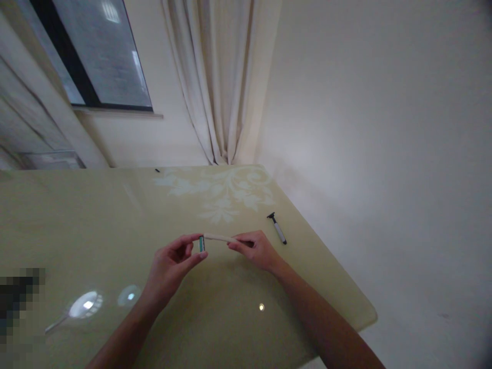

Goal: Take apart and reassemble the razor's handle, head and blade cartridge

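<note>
Between the thumb and index finger of my left hand (172, 261) is a small teal and black razor head (202, 244), held upright by its ends. My right hand (255, 248) pinches the right end of a thin off-white stick (219, 238). The stick's left end reaches the top of the razor head, near my left index fingertip; whether they are joined I cannot tell. Both hands are above the glossy table. A second razor (279, 229), with a grey handle and black head, lies beyond my right hand, close to the table's right edge.
The pale green table (96, 220) has a white floral pattern and light reflections. A small black object (157, 170) lies at its far edge. Curtains (219, 77), a window (107, 56) and a wall (376, 128) stand behind and to the right. A pixelated dark patch is at lower left.
</note>
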A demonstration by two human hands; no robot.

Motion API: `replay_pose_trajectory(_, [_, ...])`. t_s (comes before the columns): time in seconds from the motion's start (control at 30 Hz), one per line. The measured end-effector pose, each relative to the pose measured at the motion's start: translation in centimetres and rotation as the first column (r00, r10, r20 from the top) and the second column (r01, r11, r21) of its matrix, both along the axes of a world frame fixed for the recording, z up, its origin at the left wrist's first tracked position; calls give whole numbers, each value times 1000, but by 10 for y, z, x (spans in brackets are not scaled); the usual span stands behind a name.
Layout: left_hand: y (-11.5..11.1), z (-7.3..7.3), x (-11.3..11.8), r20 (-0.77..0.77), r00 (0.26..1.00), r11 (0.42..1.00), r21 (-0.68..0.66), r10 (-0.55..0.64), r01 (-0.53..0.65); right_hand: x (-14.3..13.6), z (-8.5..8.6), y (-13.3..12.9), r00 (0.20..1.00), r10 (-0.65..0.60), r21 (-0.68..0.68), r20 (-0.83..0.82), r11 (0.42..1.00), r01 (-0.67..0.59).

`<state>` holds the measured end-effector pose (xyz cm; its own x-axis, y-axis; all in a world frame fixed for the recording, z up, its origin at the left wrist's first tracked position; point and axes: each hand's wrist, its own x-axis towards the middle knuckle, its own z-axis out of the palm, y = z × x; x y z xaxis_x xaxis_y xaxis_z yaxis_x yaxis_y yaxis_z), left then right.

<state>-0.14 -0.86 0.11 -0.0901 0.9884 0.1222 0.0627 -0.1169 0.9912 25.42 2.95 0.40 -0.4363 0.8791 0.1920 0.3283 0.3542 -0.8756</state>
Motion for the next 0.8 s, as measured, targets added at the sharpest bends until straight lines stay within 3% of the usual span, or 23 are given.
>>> replay_pose_trajectory(0.13, [0,1,-1,16,1000,1000,3,8,-8,2,2,-1,996,88,-8,5,996,-88])
replay_pose_trajectory(0.27, [0,4,-2,14,1000,1000,8,9,-9,6,7,0,1000,22,22,13,1000,-23])
replay_pose_trajectory(0.43, [0,2,-2,-26,1000,1000,19,0,1,7,8,1,995,98,-34,15,995,-97])
replay_pose_trajectory(0.57, [-2,-1,-2,-73,997,1000,22,-18,20,7,7,1,999,42,-7,33,999,-42])
replay_pose_trajectory(0.8, [-2,3,-3,-57,998,1000,19,-6,8,8,7,2,998,49,-41,35,998,-48])
